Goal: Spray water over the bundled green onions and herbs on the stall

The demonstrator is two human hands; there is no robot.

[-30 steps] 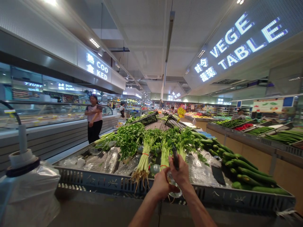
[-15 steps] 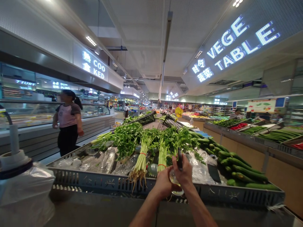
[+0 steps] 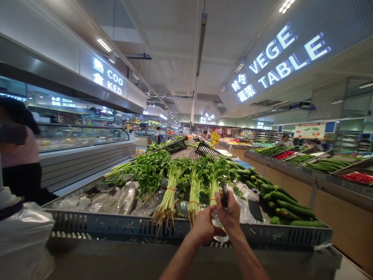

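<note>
Holds what looks like a clear bottle [image 3: 220, 237] at the crate's [image 3: 116, 224] front beside the celery [image 3: 194, 194], with left hand [image 3: 202, 226] clamped round it, likely for steadiness, and right hand [image 3: 232, 213] closed on its apparent black top [image 3: 224, 196].

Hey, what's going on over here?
Someone is working with both hands at the front edge of a vegetable tray. The right hand grips a small dark object, too unclear to name. The left hand is close beside it, next to something clear. Banded leafy bunches lie in front, cucumbers to the right. A passerby is at the far left.
</note>
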